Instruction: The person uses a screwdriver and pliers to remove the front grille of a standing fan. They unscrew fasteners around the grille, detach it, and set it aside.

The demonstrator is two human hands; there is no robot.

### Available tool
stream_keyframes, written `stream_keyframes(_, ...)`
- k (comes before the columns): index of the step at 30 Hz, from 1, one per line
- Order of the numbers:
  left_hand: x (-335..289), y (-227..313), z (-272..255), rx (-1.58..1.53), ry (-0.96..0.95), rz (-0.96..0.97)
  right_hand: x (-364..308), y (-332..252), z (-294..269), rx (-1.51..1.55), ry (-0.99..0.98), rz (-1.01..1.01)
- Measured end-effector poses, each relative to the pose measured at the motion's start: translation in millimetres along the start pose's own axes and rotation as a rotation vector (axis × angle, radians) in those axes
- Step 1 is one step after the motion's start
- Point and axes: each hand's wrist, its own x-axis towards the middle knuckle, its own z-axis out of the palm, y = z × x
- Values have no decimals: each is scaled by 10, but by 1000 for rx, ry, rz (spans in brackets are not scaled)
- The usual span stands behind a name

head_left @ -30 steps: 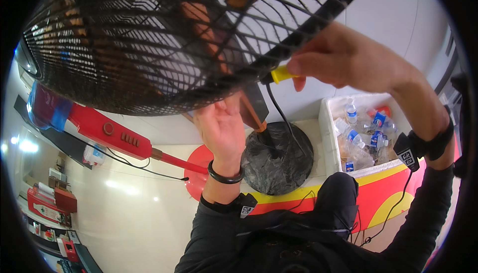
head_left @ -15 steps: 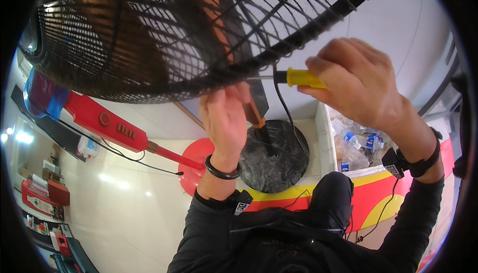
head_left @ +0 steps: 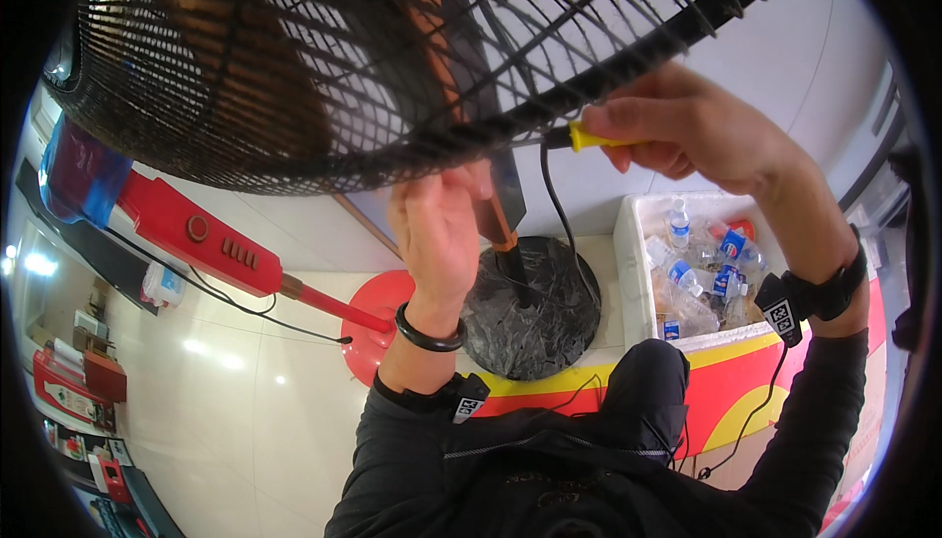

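Observation:
A large black fan guard (head_left: 324, 160) of wire bars fills the upper part of the head view, with dark blades behind it. My right hand (head_left: 702, 131) is closed around the yellow handle of a screwdriver (head_left: 592, 136), whose shaft points left toward the guard's rim. My left hand (head_left: 437, 229) is raised against the lower rim, its fingers curled together there. What they pinch is hidden. Below the guard, the fan's dark stand (head_left: 508, 219) with orange trim rises from a round black base (head_left: 535, 327).
A second fan's red control column (head_left: 211, 234), with its round red base (head_left: 368, 302), leans at the left. At the right, a white foam box (head_left: 638, 293) holds several plastic bottles. A black cable (head_left: 557, 199) hangs beside the stand. Shelves with goods stand far left.
My right hand has shifted slightly up and left with the screwdriver, its fingers turned differently and partly behind the rim. My left hand stays at the rim. The view has moved slightly.

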Motion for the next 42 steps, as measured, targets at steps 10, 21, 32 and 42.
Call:
stream_keyframes(10,-9,-29,-54,-21,24,22,-10,15,13,88,-37,-143)
stream_keyframes(21,-20,-36,-3,-172,82,8,5,84,128,-250,234,-506)
stream_keyframes(32,-8,-1,-68,-12,36,-45,12,-51,30,306,-161,210)
stream_keyframes(42,-42,-55,-93,-200,146,-70,14,105,245,-1127,446,-929)
